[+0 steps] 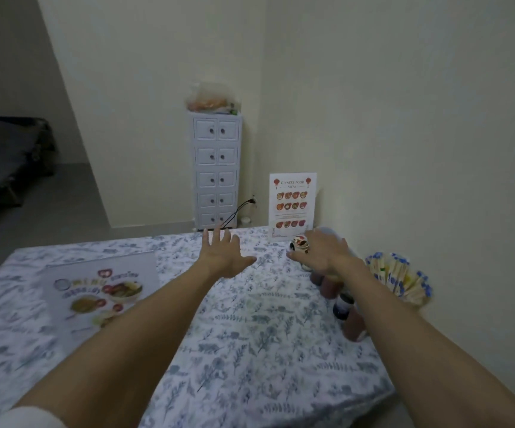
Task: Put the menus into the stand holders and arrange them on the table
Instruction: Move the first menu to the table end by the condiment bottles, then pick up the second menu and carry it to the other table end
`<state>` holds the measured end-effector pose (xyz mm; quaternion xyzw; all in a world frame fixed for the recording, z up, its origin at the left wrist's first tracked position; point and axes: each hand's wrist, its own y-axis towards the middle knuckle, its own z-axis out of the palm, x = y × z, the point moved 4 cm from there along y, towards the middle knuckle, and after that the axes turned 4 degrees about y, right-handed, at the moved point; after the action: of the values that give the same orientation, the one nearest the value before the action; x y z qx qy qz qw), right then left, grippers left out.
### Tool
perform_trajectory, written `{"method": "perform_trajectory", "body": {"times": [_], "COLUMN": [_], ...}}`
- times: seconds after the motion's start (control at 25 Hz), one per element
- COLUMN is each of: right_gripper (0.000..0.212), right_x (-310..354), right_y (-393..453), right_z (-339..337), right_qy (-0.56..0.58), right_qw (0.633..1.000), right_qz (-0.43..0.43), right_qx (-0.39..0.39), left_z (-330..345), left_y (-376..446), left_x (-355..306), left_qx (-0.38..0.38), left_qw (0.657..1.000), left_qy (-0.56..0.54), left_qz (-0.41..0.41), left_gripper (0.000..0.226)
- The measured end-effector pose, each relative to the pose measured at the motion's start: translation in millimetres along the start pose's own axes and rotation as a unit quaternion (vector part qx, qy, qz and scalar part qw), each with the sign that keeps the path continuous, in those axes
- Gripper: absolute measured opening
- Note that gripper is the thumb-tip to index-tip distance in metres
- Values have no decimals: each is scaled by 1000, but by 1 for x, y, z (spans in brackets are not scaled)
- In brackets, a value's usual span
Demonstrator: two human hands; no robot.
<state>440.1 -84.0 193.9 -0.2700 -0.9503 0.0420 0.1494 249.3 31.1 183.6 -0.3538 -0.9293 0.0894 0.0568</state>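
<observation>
A white Chinese food menu (292,205) stands upright at the far right corner of the table (250,350), by the wall. A second menu (105,291) with food pictures rests at the left in a clear holder, leaning back. My left hand (222,254) hovers over the far middle of the table, fingers spread, holding nothing. My right hand (321,251) reaches out just below the upright menu, fingers apart, above a small round patterned item (300,243). Neither hand touches a menu.
Sauce bottles (344,307) stand in a row along the table's right edge, under my right forearm. A cup of wrapped chopsticks (400,278) sits at the right by the wall. A white drawer cabinet (216,171) stands beyond the table. Floral cloth covers the table.
</observation>
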Motion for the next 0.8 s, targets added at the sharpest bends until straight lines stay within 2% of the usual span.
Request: {"method": "perform_trajectory", "body": {"times": [0.24, 0.48, 0.64, 0.8], "right_gripper": [97, 83, 68, 56], "right_x": [41, 103, 157, 207], "right_y": [-56, -69, -79, -66], "right_z": [40, 90, 123, 168], "right_qy": [30, 73, 206, 373], "right_qw": [998, 990, 966, 916], "right_qz": [-46, -123, -154, -141], "right_qx": [14, -8, -11, 47], "left_z": [44, 87, 114, 140], "left_y": [-79, -137, -160, -167], "left_x": [41, 98, 148, 199], "left_qx": [-4, -44, -109, -191], "left_qw": [999, 984, 948, 885], "left_qy": [-25, -139, -251, -368], "left_qz": [-25, -107, -164, -210], "left_gripper": [84, 77, 67, 68]}}
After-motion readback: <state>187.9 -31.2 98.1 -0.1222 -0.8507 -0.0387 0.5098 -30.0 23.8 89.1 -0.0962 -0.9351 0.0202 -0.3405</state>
